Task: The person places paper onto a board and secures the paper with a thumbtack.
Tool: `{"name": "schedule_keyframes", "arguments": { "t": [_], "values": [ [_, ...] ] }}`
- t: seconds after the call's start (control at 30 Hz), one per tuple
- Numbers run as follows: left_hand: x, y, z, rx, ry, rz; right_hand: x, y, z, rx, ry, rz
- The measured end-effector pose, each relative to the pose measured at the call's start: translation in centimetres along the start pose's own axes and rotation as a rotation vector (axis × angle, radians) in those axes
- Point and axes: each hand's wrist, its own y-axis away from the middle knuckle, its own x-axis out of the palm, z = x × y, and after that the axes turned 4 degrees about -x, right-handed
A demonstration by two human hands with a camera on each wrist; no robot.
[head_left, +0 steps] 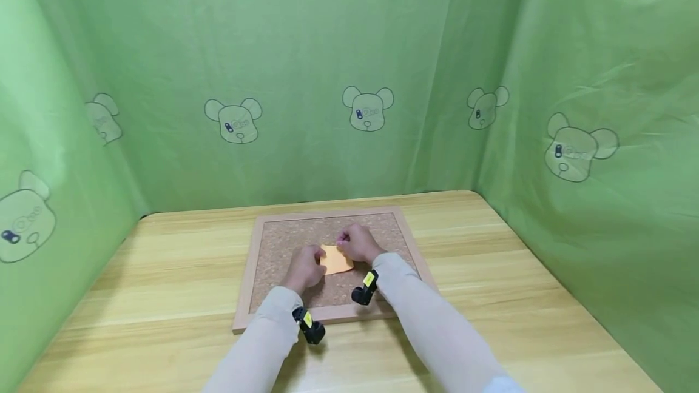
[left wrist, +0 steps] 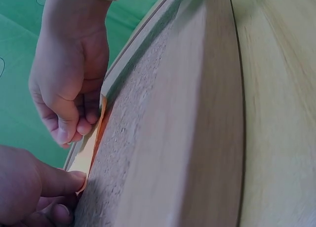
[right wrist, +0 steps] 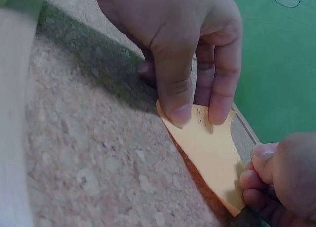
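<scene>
An orange sticky note (head_left: 337, 259) lies over the corkboard (head_left: 278, 253), its near edge lifted a little off the cork in the right wrist view. My left hand (head_left: 304, 267) grips the note's left edge, the thumb (right wrist: 177, 101) on its upper face. At the far right corner is my right hand (head_left: 358, 242), thumb and fingers curled together. Its fingertips (left wrist: 85, 124) are beside the note in the left wrist view. Whether anything small sits between them is hidden.
The corkboard's pale wooden frame (head_left: 360, 312) lies flat on a wood-grain table (head_left: 164, 296). Green curtains (head_left: 306, 47) with bear-head outlines surround the table at the back and both sides. A black wrist camera (head_left: 309, 326) is strapped below the left hand.
</scene>
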Motion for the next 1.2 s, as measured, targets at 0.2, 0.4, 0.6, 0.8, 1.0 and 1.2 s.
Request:
{"name": "schedule_keyframes", "arguments": {
  "t": [0.2,0.4,0.6,0.8,1.0,1.2],
  "values": [
    [0.0,0.0,-0.1,0.003,-0.007,0.003,0.2,-0.5,-0.2,0.044,-0.023,0.027],
    [-0.1,0.0,-0.2,-0.022,0.0,0.02,0.1,-0.7,-0.2,0.083,-0.037,0.037],
    [0.0,0.0,-0.3,-0.018,-0.017,0.02,0.1,-0.8,0.1,0.135,-0.064,0.051],
    [0.0,0.2,-0.3,-0.012,-0.036,0.023,0.4,-0.9,0.6,0.188,-0.076,0.091],
    [-0.1,0.2,-0.3,-0.014,-0.032,0.022,0.4,-0.8,1.2,0.225,-0.069,0.099],
    [0.1,0.1,-0.2,-0.011,-0.042,-0.004,0.4,-0.7,1.6,0.212,-0.022,0.07]
  ]
}}
